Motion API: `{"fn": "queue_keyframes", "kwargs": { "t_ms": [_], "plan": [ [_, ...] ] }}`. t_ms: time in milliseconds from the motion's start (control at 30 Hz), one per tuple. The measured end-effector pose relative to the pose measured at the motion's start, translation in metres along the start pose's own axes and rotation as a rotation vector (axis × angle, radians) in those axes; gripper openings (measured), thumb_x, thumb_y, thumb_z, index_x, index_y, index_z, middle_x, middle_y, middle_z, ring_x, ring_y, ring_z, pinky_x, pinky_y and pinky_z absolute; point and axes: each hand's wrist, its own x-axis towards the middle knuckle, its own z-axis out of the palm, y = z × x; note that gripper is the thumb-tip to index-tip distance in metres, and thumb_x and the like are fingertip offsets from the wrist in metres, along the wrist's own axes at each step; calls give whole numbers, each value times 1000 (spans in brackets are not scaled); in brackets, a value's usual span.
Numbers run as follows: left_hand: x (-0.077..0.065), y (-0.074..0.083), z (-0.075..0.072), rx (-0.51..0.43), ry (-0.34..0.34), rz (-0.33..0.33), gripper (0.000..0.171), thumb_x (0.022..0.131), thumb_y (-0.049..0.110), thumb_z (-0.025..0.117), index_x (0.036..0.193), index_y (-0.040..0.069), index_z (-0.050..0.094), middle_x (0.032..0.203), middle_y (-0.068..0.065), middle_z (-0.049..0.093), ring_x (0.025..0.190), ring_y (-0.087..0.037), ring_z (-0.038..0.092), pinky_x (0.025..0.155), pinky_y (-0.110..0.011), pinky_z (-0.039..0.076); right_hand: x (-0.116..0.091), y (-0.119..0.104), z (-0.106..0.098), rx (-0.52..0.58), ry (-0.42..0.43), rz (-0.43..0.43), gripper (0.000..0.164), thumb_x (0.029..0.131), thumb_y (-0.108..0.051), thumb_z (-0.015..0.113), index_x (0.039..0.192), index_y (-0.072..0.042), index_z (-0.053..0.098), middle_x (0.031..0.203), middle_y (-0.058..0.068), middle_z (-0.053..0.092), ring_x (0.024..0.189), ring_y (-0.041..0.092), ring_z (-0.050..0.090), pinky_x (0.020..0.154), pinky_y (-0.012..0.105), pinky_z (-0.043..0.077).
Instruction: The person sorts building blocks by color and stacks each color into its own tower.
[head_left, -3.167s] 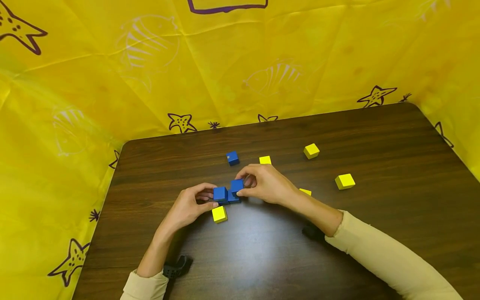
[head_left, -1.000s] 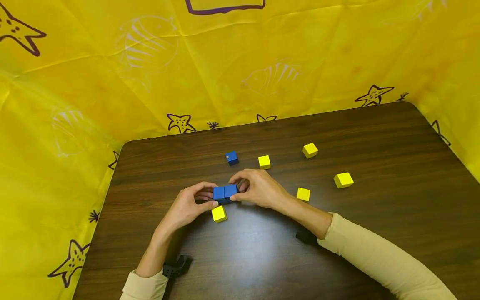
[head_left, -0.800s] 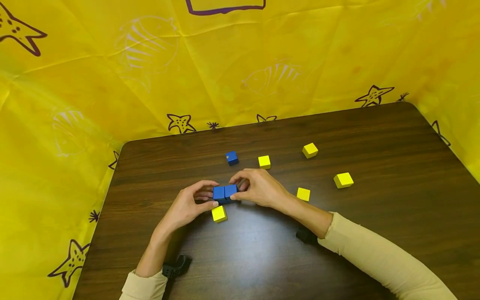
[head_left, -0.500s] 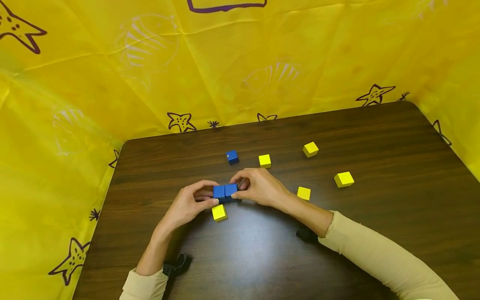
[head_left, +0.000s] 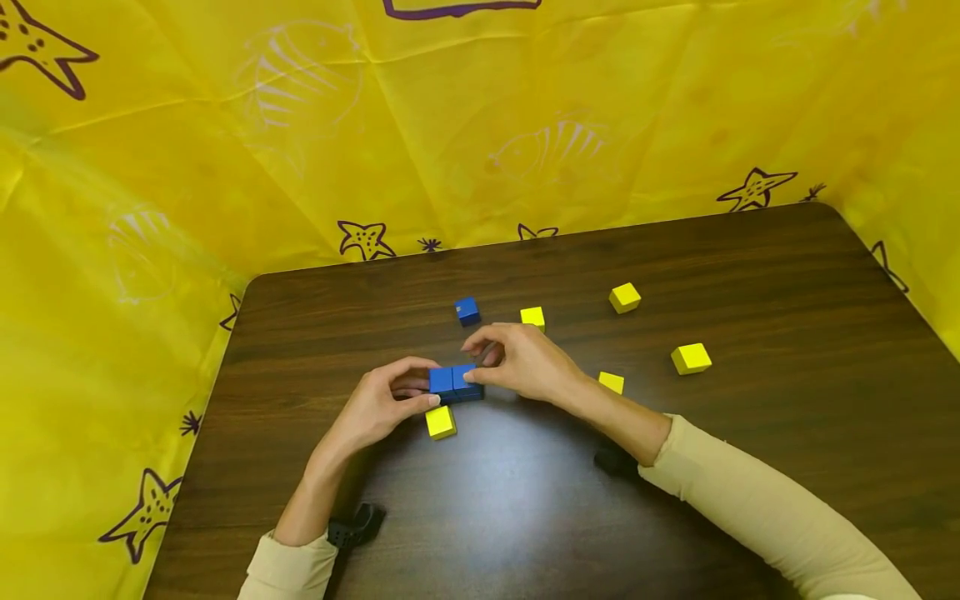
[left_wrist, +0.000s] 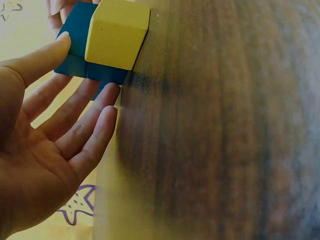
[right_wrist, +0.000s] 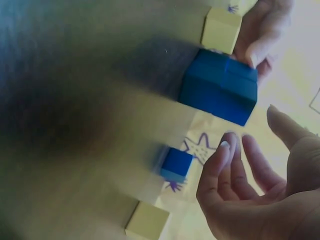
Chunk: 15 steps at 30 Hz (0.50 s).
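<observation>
Yellow cloth (head_left: 450,92) runs round the far and side edges, printed with starfish and fish outlines. Dark wood-grain desk (head_left: 510,533) in front of it, glare patch toward the near side. Clock directions are from the blue stack (head_left: 453,384), 12 = far edge.

Left to right:
- Left sleeve (head_left: 288,567), cream, 7 to 8 o'clock; black wrist unit (head_left: 356,527) next to it at 7.
- Left grip (head_left: 377,408), bare hand, between 8 and 9: holding the stack's left end, thumb on the near side, fingers round the far side.
- Near yellow cube (head_left: 440,423), 7 o'clock, just beside the stack. Can't tell if they touch.
- Stack itself sits left of desk centre: two cubes side by side on top, more blue directly under them.
- Lone blue cube (head_left: 467,311), 12 o'clock, apart, small pale mark on it.
- Right grip (head_left: 531,362), bare hand, toward 3: nothing held, thumb and bent fingers apart. Thumb overlaps the stack in the head view, but right wrist view shows a gap.
- Second yellow cube (head_left: 532,316), 2 o'clock, partly behind that hand.
- Third yellow cube (head_left: 611,382), 3 o'clock, partly behind the forearm.
- Fourth yellow cube (head_left: 625,297), 2 o'clock, farther out.
- Fifth yellow cube (head_left: 691,358), 3 o'clock, farthest.
- Right sleeve (head_left: 765,508), cream, 4 o'clock.
</observation>
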Motion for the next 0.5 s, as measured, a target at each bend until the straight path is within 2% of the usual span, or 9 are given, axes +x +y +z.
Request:
{"fn": "queue_keyframes", "kwargs": {
  "t_ms": [267,500],
  "plan": [
    [0,-3,1,-1,-2,4,36,89,14,76,123,10,65,114,-15,68,100,-25,69,84,-32,57,6,2,-6,-5,12,11,40,85,-28,81,119,-11,71,108,-5,71,88,9,65,76,27,54],
    [0,-3,0,18,-2,-3,37,88,13,77,123,9,65,113,-14,69,99,-24,69,85,-33,57,13,4,-11,3,31,10,37,85,-30,81,116,-12,72,107,0,73,89,11,66,77,29,54]
  ]
}}
